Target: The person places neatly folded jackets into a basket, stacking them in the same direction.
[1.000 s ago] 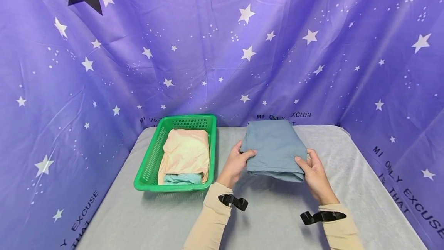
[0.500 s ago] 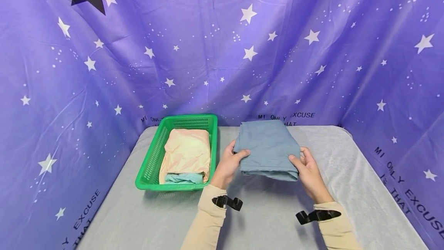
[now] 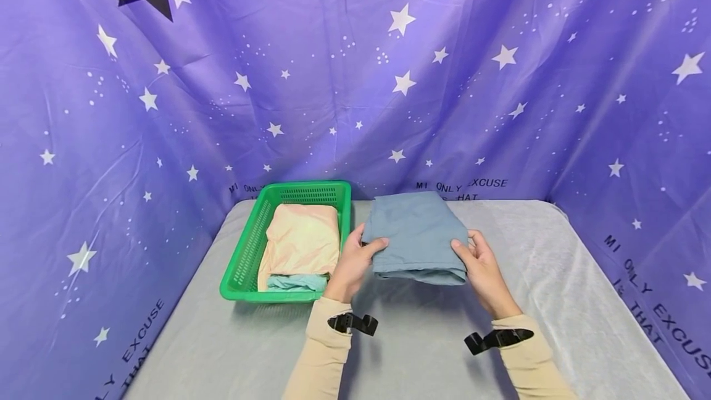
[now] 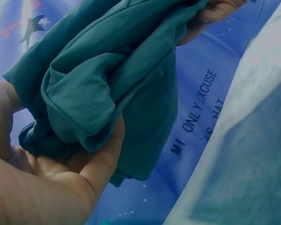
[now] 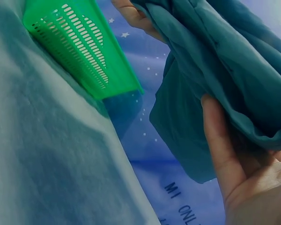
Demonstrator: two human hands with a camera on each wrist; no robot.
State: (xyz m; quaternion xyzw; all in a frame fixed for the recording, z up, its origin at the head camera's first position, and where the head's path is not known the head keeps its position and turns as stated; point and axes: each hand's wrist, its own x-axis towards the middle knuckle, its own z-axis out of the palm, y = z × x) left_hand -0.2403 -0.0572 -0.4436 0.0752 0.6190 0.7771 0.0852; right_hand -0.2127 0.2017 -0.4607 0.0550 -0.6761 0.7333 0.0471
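Note:
A folded blue-grey garment (image 3: 416, 230) is held up over the table between both hands. My left hand (image 3: 353, 261) grips its left edge, thumb on top and fingers underneath. At the right edge my right hand (image 3: 486, 270) pinches it the same way. Both wrist views show the cloth's layered folds from below, teal in that light: the garment (image 4: 84, 93) lies over the left hand's fingers, and the right hand (image 5: 243, 173) supports the other side. Left of the left hand stands a green basket (image 3: 244, 245), its near right corner partly hidden by that hand.
Inside the basket lie a folded peach garment (image 3: 305, 236) and a folded mint-green cloth (image 3: 297, 283) at its near end. The table (image 3: 250, 350) has a light grey cover. A purple star-patterned curtain (image 3: 333, 79) encloses the back and both sides.
Both hands have carried the folded garment left, closer to the basket, with their grip unchanged. The head view has shifted slightly; the basket and its contents stay put.

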